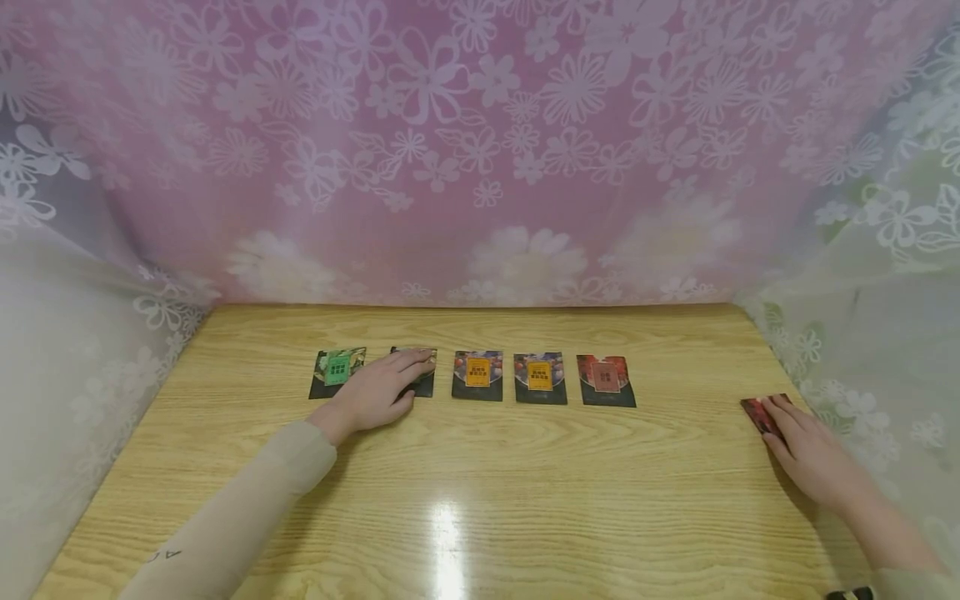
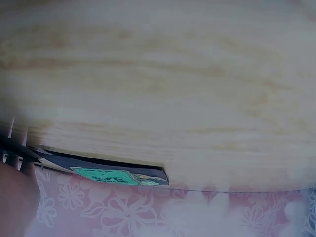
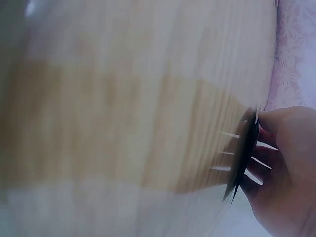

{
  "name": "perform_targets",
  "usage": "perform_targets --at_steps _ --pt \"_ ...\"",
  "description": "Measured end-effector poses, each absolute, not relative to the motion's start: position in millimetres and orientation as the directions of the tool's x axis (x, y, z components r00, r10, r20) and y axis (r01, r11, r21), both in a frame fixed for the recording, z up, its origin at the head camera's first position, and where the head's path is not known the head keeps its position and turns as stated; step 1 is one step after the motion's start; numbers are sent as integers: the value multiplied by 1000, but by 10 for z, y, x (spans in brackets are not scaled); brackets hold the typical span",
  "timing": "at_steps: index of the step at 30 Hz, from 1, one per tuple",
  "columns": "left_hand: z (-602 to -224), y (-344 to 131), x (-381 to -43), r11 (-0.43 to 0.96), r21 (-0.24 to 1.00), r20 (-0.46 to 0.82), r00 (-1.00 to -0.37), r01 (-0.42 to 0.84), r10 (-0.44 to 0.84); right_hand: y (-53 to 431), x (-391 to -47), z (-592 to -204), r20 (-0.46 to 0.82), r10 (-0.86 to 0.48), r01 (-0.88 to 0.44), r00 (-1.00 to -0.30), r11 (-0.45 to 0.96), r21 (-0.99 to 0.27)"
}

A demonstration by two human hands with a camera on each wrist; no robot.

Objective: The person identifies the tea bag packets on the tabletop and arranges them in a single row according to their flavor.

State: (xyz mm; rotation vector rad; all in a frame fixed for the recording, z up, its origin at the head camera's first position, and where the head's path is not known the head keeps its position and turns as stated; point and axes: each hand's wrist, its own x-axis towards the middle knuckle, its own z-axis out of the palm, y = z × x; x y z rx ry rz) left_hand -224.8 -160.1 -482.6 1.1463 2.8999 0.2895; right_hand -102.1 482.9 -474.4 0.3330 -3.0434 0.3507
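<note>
My left hand (image 1: 378,387) lies over a dark packet (image 1: 424,386), covering most of its face, with straight fingers on it. Just left of that hand is a flat food packet with a green label (image 1: 339,367), whose green label (image 2: 106,175) also shows in the left wrist view. At the far right of the table, my right hand (image 1: 813,454) holds a red-and-black packet (image 1: 756,415) by its edges. The right wrist view shows this dark packet (image 3: 243,153) nearly edge-on, at the thumb and fingertips.
Two packets with orange labels (image 1: 477,372) and one with a red label (image 1: 606,377) lie in the same row, right of the left hand. They rest on a wood-grain table (image 1: 525,475). Floral curtains (image 1: 487,167) hang behind the table and along both sides.
</note>
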Motion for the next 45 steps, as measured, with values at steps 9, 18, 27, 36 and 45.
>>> perform_targets --at_steps 9,18,27,36,45 --pt "-4829 -1609 -2242 713 180 70 -732 677 678 4749 -1151 -4730 91 -185 -199 -979 962 -188" --pt "-4844 -1611 -2250 711 184 61 -730 678 681 4564 -1307 -4704 66 -161 -170 -985 972 -159" --pt "-4841 -1602 -2249 705 178 70 -724 686 686 4264 -1482 -4646 6 -174 -172 -985 965 -199" --pt "-4836 -1606 -2255 706 181 68 -725 684 685 3935 -1656 -4601 -22 -202 -191 -979 955 -228" --pt "-4839 -1608 -2251 713 179 63 -731 678 680 3680 -1760 -4593 -38 -218 -204 -975 952 -230"
